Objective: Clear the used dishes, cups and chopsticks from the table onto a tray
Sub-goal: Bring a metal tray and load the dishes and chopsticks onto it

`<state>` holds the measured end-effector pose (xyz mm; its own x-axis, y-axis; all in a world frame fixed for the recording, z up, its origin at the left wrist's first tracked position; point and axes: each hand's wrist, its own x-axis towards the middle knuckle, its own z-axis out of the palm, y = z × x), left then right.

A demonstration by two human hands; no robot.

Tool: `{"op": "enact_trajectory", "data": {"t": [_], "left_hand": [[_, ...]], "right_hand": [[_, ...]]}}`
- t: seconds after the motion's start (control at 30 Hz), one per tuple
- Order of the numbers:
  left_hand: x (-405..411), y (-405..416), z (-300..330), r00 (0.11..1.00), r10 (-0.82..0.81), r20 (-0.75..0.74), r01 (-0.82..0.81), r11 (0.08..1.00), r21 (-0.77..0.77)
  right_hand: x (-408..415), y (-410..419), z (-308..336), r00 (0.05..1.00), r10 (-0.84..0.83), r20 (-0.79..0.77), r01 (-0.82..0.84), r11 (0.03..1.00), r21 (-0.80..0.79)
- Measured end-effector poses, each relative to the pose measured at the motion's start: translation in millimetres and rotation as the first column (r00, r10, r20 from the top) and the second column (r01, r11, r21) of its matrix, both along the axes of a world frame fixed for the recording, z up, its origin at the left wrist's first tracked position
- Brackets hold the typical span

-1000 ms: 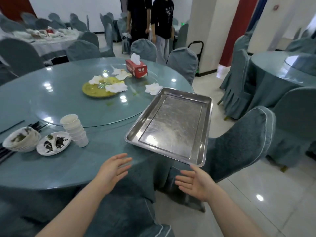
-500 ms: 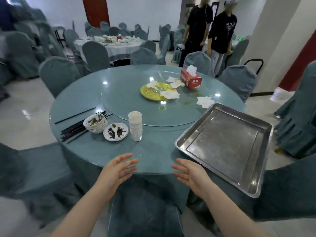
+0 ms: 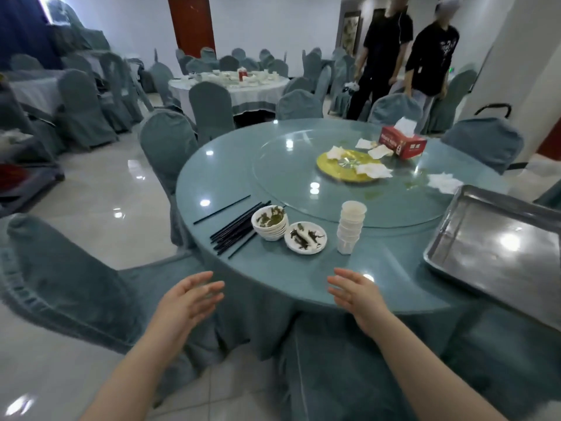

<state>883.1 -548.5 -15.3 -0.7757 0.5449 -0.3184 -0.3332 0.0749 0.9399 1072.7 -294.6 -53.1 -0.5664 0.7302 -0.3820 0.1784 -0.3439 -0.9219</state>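
Observation:
On the round teal table (image 3: 273, 278) stand a stack of white bowls (image 3: 270, 223) with green scraps, a small white plate (image 3: 305, 237) with scraps beside it, and a tall stack of white cups (image 3: 349, 226). A bundle of black chopsticks (image 3: 233, 227) lies left of the bowls. A bare metal tray (image 3: 498, 247) rests on the table's right edge, overhanging it. My left hand (image 3: 189, 296) and my right hand (image 3: 355, 291) hover open at the near table edge, palms facing each other, holding nothing.
On the glass turntable (image 3: 288, 174) sit a yellow plate (image 3: 343, 165), crumpled napkins (image 3: 444, 182) and a red tissue box (image 3: 400, 142). Covered chairs (image 3: 60, 284) ring the table. Two people (image 3: 403, 56) stand behind it. Another laid table (image 3: 230, 83) stands further back.
My view has swung left, so the dishes have shifted toward the centre and the tray to the right edge. Both hands stay open, now level with the near table edge.

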Motion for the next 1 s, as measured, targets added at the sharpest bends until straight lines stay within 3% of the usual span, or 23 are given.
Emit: {"op": "enact_trajectory", "data": {"t": [0.17,0.43,0.67,1.0], "left_hand": [[-47,8,4,0.996,-0.067,0.051,0.068,0.998,-0.005],[-109,89,-18,0.962,-0.247,0.114,0.254,0.966,-0.050],[-176,154,-49,0.962,-0.226,0.151,0.250,0.953,-0.170],[-234,255,-98,0.886,-0.371,0.277,0.455,0.810,-0.369]], "right_hand": [[-22,-7,-3,0.995,-0.093,0.047,0.091,0.994,0.054],[-41,57,-28,0.950,-0.273,0.151,0.246,0.954,0.172],[-81,112,-59,0.901,-0.342,0.266,0.287,0.931,0.224],[-127,167,-78,0.822,-0.512,0.249,0.442,0.850,0.288]]}}
